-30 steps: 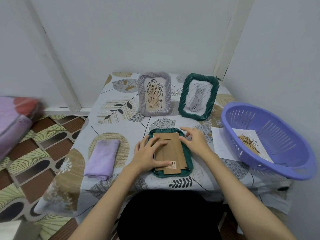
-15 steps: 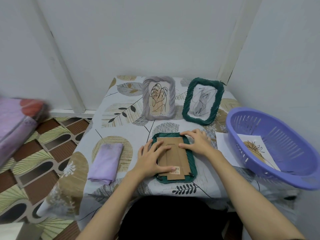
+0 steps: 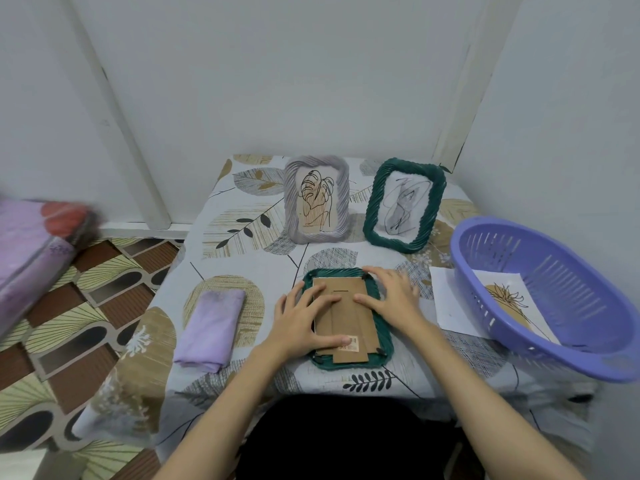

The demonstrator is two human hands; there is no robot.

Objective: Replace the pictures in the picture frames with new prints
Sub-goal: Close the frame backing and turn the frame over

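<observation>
A dark green frame (image 3: 382, 346) lies face down near the table's front edge, its brown cardboard back (image 3: 349, 329) facing up. My left hand (image 3: 304, 318) lies flat on the left half of the back, thumb near the barcode sticker. My right hand (image 3: 394, 297) rests on the frame's upper right part, fingers spread over the back. Behind them stand a grey frame (image 3: 316, 199) with a leaf line drawing and a second green frame (image 3: 403, 206) with a scribble drawing. A print (image 3: 509, 299) with a plant drawing lies inside the purple basket (image 3: 540, 344).
A folded lilac cloth (image 3: 213, 327) lies to the left of the frame. A white sheet (image 3: 446, 299) sits partly under the basket at the right. The small table (image 3: 242, 237) stands in a wall corner. Purple bedding (image 3: 31, 251) is at the far left over a patterned floor.
My right hand has slid from the frame's top edge down onto the upper right of the cardboard back. My left hand stays on the left side. The view tilted slightly.
</observation>
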